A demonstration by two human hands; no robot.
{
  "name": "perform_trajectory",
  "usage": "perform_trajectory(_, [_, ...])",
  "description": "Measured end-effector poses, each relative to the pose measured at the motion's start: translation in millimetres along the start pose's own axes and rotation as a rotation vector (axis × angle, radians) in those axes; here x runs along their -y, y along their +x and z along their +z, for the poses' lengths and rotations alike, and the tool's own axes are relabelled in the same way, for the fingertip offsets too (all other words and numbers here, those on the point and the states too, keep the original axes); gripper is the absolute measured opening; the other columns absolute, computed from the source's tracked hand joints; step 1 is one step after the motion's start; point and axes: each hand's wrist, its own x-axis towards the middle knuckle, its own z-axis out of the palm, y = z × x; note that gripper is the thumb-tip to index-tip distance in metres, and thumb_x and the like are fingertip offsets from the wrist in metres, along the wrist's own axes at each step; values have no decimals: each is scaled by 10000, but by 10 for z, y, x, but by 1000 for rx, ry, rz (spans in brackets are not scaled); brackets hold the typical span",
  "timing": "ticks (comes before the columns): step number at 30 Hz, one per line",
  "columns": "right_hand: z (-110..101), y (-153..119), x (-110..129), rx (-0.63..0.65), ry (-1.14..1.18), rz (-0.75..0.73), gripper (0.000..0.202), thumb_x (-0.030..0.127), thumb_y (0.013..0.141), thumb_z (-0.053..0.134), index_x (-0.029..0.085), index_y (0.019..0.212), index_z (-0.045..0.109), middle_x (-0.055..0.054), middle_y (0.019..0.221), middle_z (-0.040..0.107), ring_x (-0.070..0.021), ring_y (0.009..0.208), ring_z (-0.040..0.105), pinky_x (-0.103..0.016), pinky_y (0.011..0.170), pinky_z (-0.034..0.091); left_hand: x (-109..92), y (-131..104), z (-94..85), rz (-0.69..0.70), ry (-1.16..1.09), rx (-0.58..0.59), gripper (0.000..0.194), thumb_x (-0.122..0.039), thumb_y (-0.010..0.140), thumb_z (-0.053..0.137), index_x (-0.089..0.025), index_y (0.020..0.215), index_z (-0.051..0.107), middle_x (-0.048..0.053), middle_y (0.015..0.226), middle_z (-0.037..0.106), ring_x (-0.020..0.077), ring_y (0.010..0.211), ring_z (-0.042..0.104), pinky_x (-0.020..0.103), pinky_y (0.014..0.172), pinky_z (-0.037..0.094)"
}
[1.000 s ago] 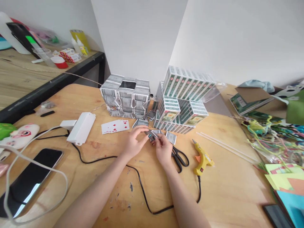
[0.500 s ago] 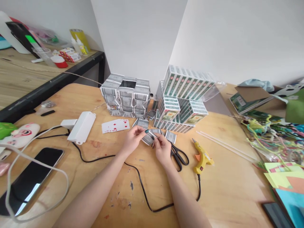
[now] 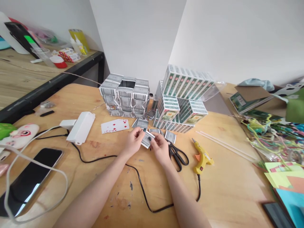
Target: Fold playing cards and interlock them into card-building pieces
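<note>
Between my two hands is a playing card [image 3: 146, 142], its grey patterned back facing up. My left hand [image 3: 133, 141] pinches its left edge, and my right hand [image 3: 161, 147] grips its right side with the thumb on top. Whether the card is folded along its edges I cannot tell. Just beyond lie card pieces [image 3: 140, 123] and a squarish card piece [image 3: 170, 136]. Black-handled scissors [image 3: 177, 155] rest beside my right hand. Fanned red diamond cards [image 3: 115, 126] lie face up to the left. Behind stands a box-like structure of cards [image 3: 125, 98].
Boxed card decks [image 3: 181, 101] are stacked at the back right. A yellow glue gun [image 3: 201, 158] and clear glue sticks [image 3: 225, 145] lie to the right. Its black cable [image 3: 142, 186] crosses under my forearms. A white power box [image 3: 82, 128] and a phone [image 3: 30, 180] sit left.
The card between my hands has turned so that more of its patterned back shows. My right thumb has shifted onto its face. The other things stay put.
</note>
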Motion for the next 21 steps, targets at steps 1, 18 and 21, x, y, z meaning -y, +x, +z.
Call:
perform_trajectory(1, [10,-10,1,-5,-81,-40,357,375,725,598,189,1025,550,-5,723,556,-110,544,496,-226,479,437,1,3,3,22,22,-41,259,-298,791,498,-174,593,385,-58,540,336,73,488,335,184,452,274])
perform_trajectory(18, [1,-64,77,4,-558,-291,424,421,678,628,165,1016,604,-5,636,531,-133,538,493,-260,529,436,-37,22,-88,-75,-50,54,229,-351,751,532,-154,845,602,7,681,563,127,613,509,220,537,395])
perform_trajectory(21, [8,-66,76,9,-568,-305,428,427,674,629,165,1012,608,-12,648,545,-131,545,503,-259,541,445,-14,36,-95,-77,-23,80,163,-312,726,557,-156,772,575,-2,652,545,123,588,498,219,521,391])
